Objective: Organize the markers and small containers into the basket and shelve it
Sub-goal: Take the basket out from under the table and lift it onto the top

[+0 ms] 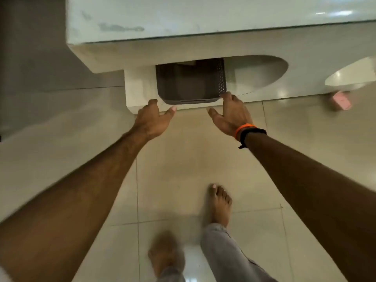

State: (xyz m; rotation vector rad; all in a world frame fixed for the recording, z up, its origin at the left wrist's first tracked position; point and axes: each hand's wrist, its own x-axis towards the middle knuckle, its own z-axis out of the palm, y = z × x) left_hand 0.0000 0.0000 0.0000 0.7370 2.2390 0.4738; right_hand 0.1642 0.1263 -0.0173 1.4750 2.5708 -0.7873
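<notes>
Your basket (191,82), dark w/ perforated sides, sits on the low shelf (140,92) under the white worktop (203,19), rear part tucked beneath the overhang, front rim near the shelf's front edge. Its inside is too dark to tell what's in it.

Your left hand (154,119) is just front-left of the basket: fingers relaxed & spread, grasping nothing, thumb tip pointing at the basket's front-left corner; can't tell if it touches. Fingertips lie over the shelf edge.

Your right hand (230,115) is at the basket's front-right corner, fingers loose, fingertips at or on the rim there; contact unclear due to blur. Not wrapped round anything. Orange & black bands (249,133) on that wrist.

Right of the basket, by the worktop's base, a small pink thing (341,101) lies on the tiled floor (183,159), blurred. In front of the basket, your bare feet & grey trouser legs stand on the floor.
</notes>
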